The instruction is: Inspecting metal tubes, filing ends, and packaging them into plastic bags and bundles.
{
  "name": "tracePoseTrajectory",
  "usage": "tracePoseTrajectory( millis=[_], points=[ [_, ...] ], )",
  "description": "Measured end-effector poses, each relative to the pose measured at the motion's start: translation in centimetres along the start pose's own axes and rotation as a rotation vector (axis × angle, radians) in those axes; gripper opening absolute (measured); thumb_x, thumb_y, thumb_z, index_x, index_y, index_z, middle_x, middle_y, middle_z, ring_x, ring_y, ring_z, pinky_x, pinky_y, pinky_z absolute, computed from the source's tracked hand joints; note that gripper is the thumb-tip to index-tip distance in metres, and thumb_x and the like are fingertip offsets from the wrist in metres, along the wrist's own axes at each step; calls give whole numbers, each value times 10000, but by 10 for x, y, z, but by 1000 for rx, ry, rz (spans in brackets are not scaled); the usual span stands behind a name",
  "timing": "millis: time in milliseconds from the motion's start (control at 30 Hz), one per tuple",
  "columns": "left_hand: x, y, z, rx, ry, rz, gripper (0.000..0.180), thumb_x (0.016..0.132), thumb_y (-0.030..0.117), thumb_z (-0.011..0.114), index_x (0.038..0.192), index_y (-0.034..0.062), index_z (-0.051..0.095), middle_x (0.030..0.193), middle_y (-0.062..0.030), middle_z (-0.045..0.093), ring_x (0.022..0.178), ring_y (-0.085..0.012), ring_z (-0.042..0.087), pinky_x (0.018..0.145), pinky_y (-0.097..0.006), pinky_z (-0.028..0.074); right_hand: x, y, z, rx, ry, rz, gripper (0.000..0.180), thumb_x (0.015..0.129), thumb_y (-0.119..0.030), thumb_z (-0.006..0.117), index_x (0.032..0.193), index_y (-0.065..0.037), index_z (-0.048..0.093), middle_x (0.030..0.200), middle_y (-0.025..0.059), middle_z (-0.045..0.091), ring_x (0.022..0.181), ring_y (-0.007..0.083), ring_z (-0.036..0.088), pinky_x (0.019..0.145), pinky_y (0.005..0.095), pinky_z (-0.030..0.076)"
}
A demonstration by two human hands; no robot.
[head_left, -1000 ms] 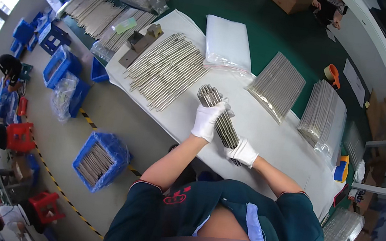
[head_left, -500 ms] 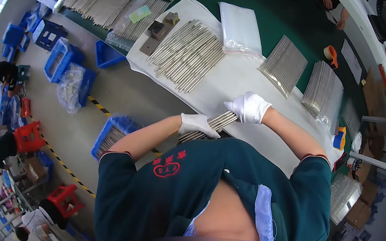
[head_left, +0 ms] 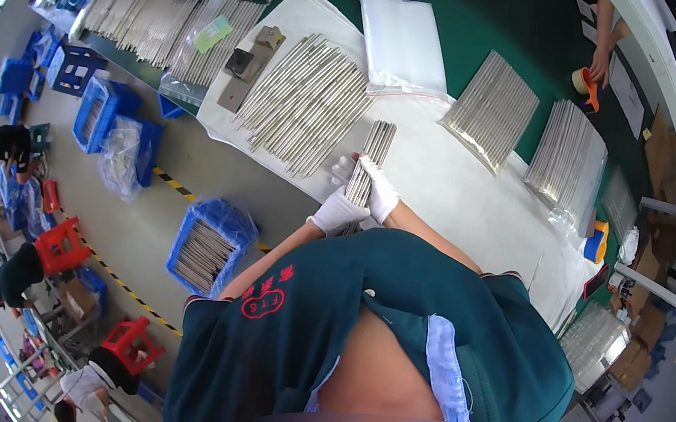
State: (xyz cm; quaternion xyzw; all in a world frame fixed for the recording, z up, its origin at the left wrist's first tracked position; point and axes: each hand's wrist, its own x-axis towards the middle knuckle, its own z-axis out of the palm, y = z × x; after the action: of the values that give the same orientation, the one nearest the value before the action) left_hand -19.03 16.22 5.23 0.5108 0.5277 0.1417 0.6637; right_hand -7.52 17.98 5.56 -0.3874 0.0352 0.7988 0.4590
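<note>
Both my hands wear white gloves and hold a bundle of thin metal rods [head_left: 375, 149] over the near edge of the white-covered table. My left hand [head_left: 340, 211] is closed around the lower end of the bundle. Higher up, my right hand [head_left: 379, 193] grips the rods from the right, with some fingertips showing on the left side. The bundle points away from me, nearly upright in the view. Just to its left lies a loose pile of similar metal rods [head_left: 305, 107] on the white cloth [head_left: 450, 214]. A metal block fixture [head_left: 247, 69] sits left of that pile.
A stack of clear plastic bags [head_left: 403, 43] lies beyond my hands. Bagged rods [head_left: 490, 111] and another bagged batch [head_left: 568, 161] are at right. A blue crate [head_left: 216, 250] with rods stands on the floor. A co-worker's hand [head_left: 600, 66] is near an orange tape dispenser [head_left: 585, 83].
The rod bundle has moved forward, away from my body, and swung to point away from me. My right hand has come left, close to my left hand. The co-worker's hand has reached the tape dispenser.
</note>
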Motion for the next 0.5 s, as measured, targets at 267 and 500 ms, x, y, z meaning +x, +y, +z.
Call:
tracePoseTrajectory(
  millis=[267,500],
  points=[
    [15,6,12,168,-47,-309,643,636,211,656,1160,-61,401,883,-173,616,842,-245,620,743,-317,486,2,-17,-18,-8,106,29,110,807,-123,559,858,-72,476,687,61,528,629,223,576,726,394,512],
    [5,62,-12,-68,-98,-144,444,790,249,645,1108,-40,535,1003,-128,617,926,-148,567,819,-248,427,12,-30,-44,215,119,-130,112,760,-85,525,856,-62,472,648,67,498,581,196,525,740,415,501]
  ],
)
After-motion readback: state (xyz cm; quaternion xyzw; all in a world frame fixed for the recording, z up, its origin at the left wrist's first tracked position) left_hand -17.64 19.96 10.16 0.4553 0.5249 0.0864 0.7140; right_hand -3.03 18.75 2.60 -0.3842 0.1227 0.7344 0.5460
